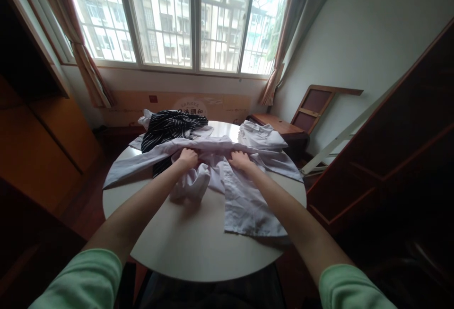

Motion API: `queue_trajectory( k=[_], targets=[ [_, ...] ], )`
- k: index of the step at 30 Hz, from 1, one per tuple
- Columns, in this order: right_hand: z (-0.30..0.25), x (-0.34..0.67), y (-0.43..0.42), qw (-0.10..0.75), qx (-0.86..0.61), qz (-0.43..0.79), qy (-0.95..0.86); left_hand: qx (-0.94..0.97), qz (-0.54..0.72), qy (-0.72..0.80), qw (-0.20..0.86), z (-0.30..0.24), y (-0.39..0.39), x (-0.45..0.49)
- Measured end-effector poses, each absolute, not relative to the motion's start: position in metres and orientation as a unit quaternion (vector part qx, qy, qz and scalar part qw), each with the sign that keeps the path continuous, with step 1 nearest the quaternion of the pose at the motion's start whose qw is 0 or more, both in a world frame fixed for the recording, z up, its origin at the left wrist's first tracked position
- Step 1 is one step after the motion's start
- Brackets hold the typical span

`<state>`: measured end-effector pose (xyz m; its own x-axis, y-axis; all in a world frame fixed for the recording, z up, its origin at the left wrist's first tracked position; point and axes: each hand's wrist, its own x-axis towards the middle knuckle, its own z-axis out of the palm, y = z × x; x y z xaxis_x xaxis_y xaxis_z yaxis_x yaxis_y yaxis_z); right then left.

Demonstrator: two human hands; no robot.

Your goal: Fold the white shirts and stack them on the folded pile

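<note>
A pale lilac shirt (244, 200) lies spread and rumpled across a round white table (184, 242). My left hand (187, 157) is closed on a fold of it near the middle. My right hand (240, 160) grips the same fabric a little to the right, fingers curled into the cloth. One sleeve trails toward the table's left edge, and the shirt's lower part hangs toward me on the right.
A black striped garment (170, 127) lies at the table's far side, and a folded white garment (260, 136) sits at the far right. A wooden folding chair (312, 108) leans by the right wall. Dark wooden furniture stands on both sides, with a window behind.
</note>
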<state>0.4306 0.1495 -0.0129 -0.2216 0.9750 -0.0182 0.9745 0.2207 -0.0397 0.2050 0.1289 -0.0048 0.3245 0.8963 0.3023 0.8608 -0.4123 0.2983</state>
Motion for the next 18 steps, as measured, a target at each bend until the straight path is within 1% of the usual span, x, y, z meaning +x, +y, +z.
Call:
queue_trajectory(
  k=[3,5,7,9,12,15,18],
  targets=[
    [-0.006,0.415,0.141,0.072,-0.652,-0.018,-0.755,0.82,0.142,0.554,-0.027,0.0,0.131,0.219],
    [-0.005,0.403,0.13,0.119,-0.664,0.003,-0.738,0.835,0.13,0.535,-0.016,-0.004,0.127,0.227],
    [-0.008,0.392,0.118,0.137,-0.672,0.056,-0.726,0.838,0.125,0.531,0.015,-0.011,0.123,0.234],
    [-0.013,0.384,0.107,0.132,-0.678,0.084,-0.718,0.828,0.124,0.546,0.03,-0.017,0.12,0.238],
    [-0.019,0.382,0.099,0.111,-0.671,0.066,-0.73,0.812,0.118,0.57,0.037,-0.019,0.12,0.238],
    [-0.017,0.393,0.099,0.077,-0.648,0.067,-0.755,0.826,0.069,0.55,0.102,-0.01,0.119,0.227],
    [-0.012,0.414,0.104,0.056,-0.658,0.053,-0.749,0.849,0.031,0.5,0.169,-0.001,0.114,0.209]
  ],
)
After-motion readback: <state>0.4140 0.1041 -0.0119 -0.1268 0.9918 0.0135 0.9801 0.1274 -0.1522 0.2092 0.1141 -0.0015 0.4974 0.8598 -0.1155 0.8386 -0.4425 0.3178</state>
